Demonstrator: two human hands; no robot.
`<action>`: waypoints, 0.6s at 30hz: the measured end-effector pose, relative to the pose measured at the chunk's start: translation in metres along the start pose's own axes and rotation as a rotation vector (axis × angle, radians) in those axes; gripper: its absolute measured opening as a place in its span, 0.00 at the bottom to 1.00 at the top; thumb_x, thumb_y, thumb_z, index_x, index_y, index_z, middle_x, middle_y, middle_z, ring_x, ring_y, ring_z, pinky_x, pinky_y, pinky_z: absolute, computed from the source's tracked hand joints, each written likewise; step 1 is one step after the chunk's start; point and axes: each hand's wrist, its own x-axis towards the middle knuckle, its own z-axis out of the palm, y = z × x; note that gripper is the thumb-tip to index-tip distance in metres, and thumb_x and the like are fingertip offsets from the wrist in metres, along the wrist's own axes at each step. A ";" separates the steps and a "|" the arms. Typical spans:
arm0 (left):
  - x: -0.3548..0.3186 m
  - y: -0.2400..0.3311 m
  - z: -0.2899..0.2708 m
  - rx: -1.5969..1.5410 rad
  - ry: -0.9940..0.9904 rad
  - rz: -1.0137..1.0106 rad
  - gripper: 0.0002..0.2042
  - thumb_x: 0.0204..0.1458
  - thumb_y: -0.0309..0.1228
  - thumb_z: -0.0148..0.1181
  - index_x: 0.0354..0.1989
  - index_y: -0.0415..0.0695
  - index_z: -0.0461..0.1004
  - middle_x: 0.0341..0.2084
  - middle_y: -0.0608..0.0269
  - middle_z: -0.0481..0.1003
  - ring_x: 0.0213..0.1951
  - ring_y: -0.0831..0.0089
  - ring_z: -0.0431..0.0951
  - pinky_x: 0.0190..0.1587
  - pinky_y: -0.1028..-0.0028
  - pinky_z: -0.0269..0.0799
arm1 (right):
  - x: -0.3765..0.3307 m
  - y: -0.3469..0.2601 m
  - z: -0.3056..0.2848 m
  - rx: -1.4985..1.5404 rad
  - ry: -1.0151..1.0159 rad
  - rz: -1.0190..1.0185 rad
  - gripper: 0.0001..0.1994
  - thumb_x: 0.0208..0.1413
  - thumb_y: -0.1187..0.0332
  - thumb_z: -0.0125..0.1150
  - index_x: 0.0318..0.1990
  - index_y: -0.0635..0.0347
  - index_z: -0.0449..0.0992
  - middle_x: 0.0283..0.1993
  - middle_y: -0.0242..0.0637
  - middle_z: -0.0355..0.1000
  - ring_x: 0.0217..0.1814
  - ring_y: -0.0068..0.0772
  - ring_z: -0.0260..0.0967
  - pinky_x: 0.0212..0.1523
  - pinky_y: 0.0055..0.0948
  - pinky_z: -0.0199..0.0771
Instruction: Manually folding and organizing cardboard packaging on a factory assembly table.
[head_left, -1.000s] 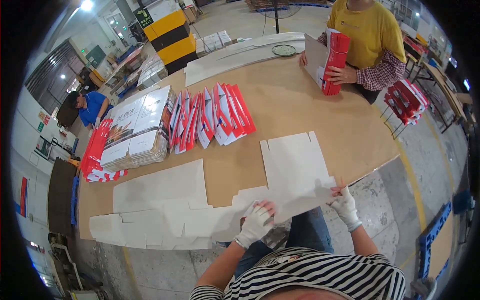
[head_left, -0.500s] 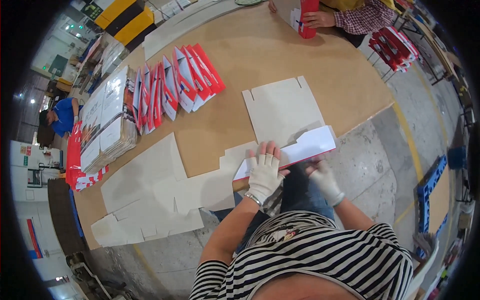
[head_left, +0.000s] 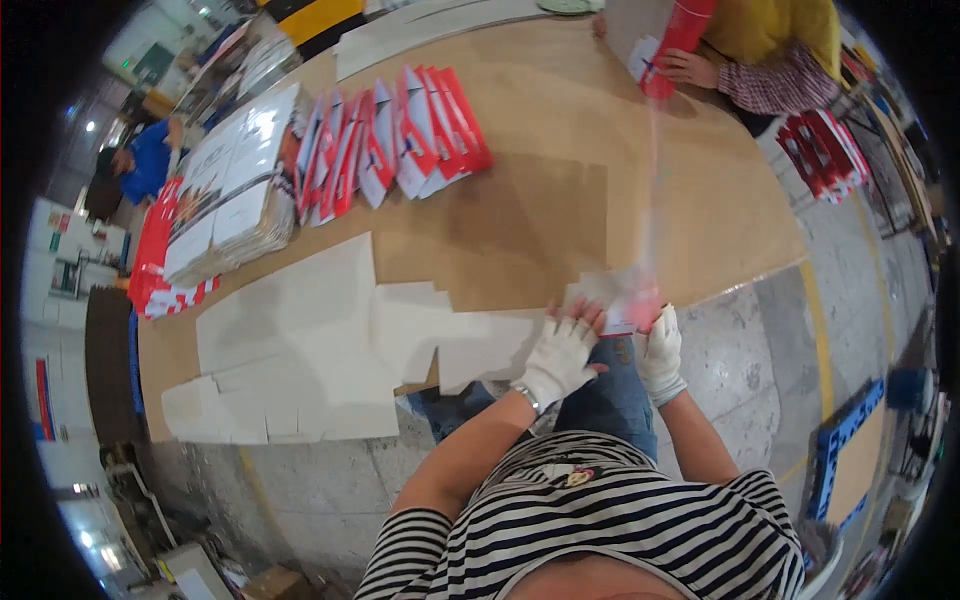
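A die-cut card sheet (head_left: 608,288), grey on one face with red and white print on the other, stands nearly edge-on at the table's near edge, smeared by motion. My left hand (head_left: 562,358), in a white fingerless glove, lies with fingers spread on its lower left part. My right hand (head_left: 662,358), gloved the same way, is closed at the sheet's lower right corner, fingertips pinching the red edge. To the left of my left hand, flat grey die-cut card sheets (head_left: 300,345) lie overlapping and stick out past the table edge.
Folded red-and-white card pieces (head_left: 395,135) stand in a row beside a strapped stack of printed card (head_left: 235,190). Across the brown table (head_left: 540,200), a co-worker's hand (head_left: 690,70) holds a red-and-grey card piece. A red stack (head_left: 822,155) and a blue-edged frame (head_left: 848,455) are at the right.
The sheet that lay flat with its white flap folded up has swung upright, nearly edge-on. My right hand has closed on its corner; my left hand has moved right. The view has shifted.
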 end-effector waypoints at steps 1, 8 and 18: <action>0.001 0.000 -0.007 -0.105 -0.225 -0.059 0.47 0.46 0.60 0.61 0.70 0.43 0.54 0.67 0.50 0.59 0.70 0.55 0.54 0.71 0.46 0.40 | 0.010 -0.001 0.002 0.021 -0.010 -0.024 0.22 0.55 0.75 0.54 0.59 0.66 0.67 0.64 0.49 0.66 0.58 0.54 0.68 0.59 0.48 0.67; -0.113 -0.059 0.001 0.157 0.068 -0.050 0.43 0.46 0.51 0.63 0.67 0.35 0.58 0.66 0.50 0.60 0.69 0.55 0.54 0.71 0.49 0.44 | 0.025 0.041 0.003 -0.258 -0.409 -0.245 0.26 0.55 0.71 0.50 0.64 0.57 0.66 0.69 0.41 0.62 0.71 0.45 0.59 0.67 0.47 0.58; -0.127 -0.122 -0.015 -0.423 0.548 -0.021 0.13 0.40 0.24 0.62 0.37 0.43 0.81 0.36 0.55 0.76 0.41 0.56 0.75 0.45 0.62 0.73 | 0.035 0.062 0.002 -0.036 -0.375 -0.119 0.28 0.53 0.76 0.49 0.65 0.60 0.64 0.67 0.46 0.64 0.68 0.51 0.61 0.67 0.43 0.60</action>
